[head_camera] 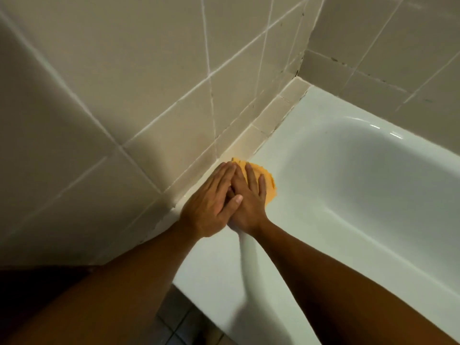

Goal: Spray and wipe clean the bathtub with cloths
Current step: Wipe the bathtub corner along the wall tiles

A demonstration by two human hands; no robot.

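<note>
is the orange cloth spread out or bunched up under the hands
Bunched up: the orange cloth shows only as a small rounded wad past the fingers of the left hand and right hand pressing flat on it.

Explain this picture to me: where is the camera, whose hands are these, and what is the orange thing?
There is no machine here. A person wears one camera on the head, which looks down at their own arms. Both hands lie flat, fingers straight, pressing an orange cloth onto the flat rim of the white bathtub, beside the tiled wall. The right hand rests on the cloth, and the left hand partly overlaps it. Neither hand grips anything; they only press.
</note>
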